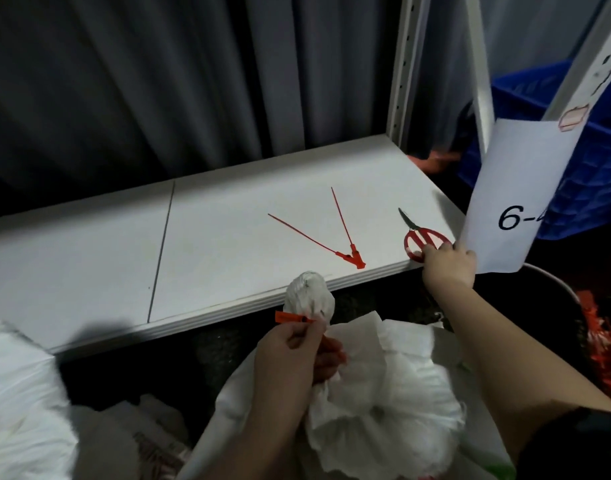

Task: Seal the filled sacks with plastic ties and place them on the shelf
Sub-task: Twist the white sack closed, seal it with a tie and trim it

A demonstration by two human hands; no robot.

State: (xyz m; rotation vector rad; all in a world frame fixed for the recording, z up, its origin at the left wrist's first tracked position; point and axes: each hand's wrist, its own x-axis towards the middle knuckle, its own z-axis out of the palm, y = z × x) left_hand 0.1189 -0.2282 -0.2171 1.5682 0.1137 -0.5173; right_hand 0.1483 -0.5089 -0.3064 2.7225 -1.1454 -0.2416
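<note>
A white woven sack (383, 403) stands below the shelf edge, its neck (311, 299) bunched and twisted upward. An orange plastic tie (290, 318) wraps the neck. My left hand (293, 355) grips the neck and pinches the tie's tail. My right hand (447, 263) reaches to the white shelf (89, 258) and closes its fingers on the handles of red scissors (420, 242) lying near the front right corner. Two spare red ties (345, 237) lie crossed on the shelf between the sack and the scissors.
A white paper label reading "6-" (515, 202) hangs from the shelf upright, right above my right hand. A blue plastic crate (574, 161) stands behind it. A basket of orange ties (605, 341) sits at the right. Another white sack (16, 393) lies at the lower left.
</note>
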